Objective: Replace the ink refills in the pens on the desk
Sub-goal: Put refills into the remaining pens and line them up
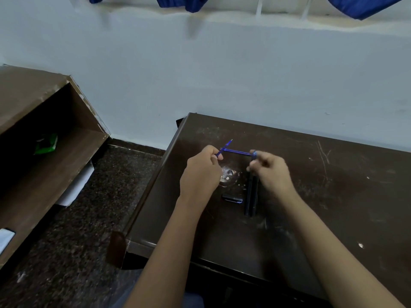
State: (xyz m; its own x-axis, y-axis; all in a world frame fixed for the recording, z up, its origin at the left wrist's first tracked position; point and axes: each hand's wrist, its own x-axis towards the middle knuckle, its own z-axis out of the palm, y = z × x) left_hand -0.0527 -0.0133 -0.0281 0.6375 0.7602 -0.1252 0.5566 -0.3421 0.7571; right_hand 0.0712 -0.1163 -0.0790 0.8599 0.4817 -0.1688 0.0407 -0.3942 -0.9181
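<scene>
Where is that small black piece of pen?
In the head view, the small black piece lies on the desk, just left of the dark pen barrels and nearer the person than the left hand.

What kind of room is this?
Probably a plain study or dorm room: a scratched dark desk against a pale wall, an open wooden shelf beside it, blue curtains above.

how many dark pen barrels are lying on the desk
2. The left barrel and right barrel lie side by side by the right hand, right of a small cap. The hands may hide others.
</scene>
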